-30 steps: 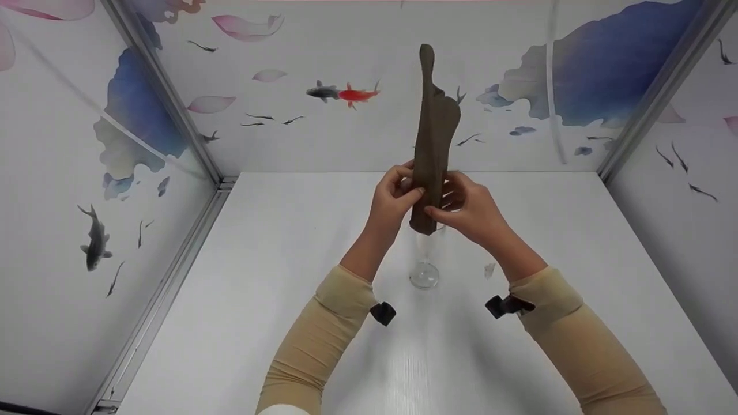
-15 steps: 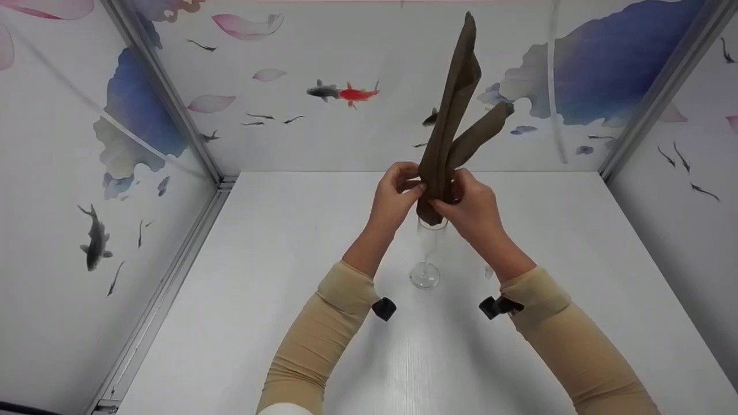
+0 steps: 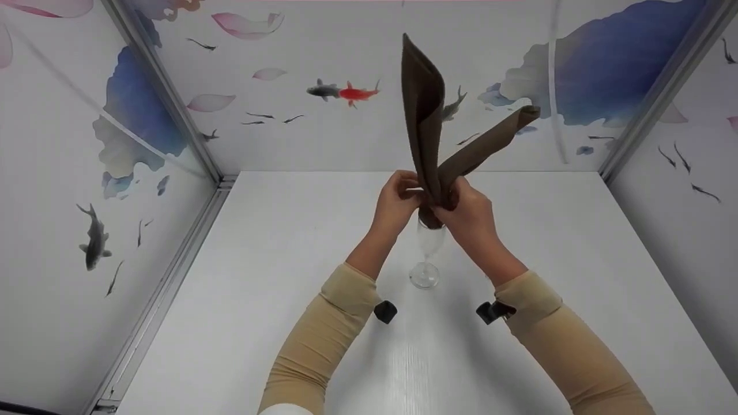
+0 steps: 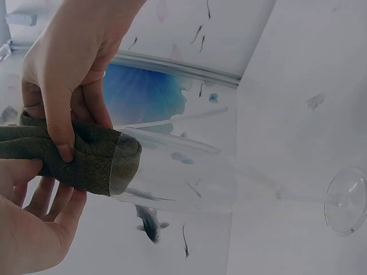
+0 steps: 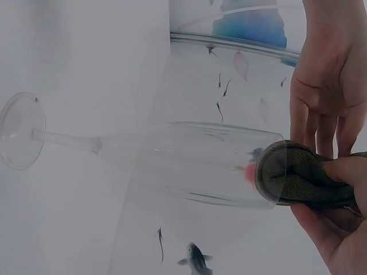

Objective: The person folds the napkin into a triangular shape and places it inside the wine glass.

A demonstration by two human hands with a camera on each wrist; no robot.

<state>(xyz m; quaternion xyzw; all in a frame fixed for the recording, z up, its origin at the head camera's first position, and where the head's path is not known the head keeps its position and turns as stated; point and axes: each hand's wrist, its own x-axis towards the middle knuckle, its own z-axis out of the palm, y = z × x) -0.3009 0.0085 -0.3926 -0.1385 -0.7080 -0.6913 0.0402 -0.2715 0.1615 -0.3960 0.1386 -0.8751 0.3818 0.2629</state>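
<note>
A brown cloth napkin (image 3: 425, 109) is folded into a narrow bundle, its two rolled ends spreading upward like a V. Both hands pinch its lower part: the left hand (image 3: 394, 203) from the left side, the right hand (image 3: 471, 208) from the right. Below them an upright clear champagne flute (image 3: 430, 239) stands on the table. In the left wrist view the napkin's rounded bottom (image 4: 125, 163) sits just inside the flute's rim. The right wrist view shows the same tip (image 5: 274, 175) within the mouth, the rest of the glass bowl (image 5: 200, 166) holding nothing.
The white table (image 3: 288, 242) meets a printed back wall (image 3: 346, 138) with fish and petals. Side walls with metal frame posts (image 3: 167, 92) enclose it. A small black camera sits at each wrist, the left camera (image 3: 385, 312) and the right camera (image 3: 493, 311).
The napkin's upper end has parted into two arms, one swinging out to the right. Its bottom has come down from above the flute into the rim, and both hands have lowered slightly.
</note>
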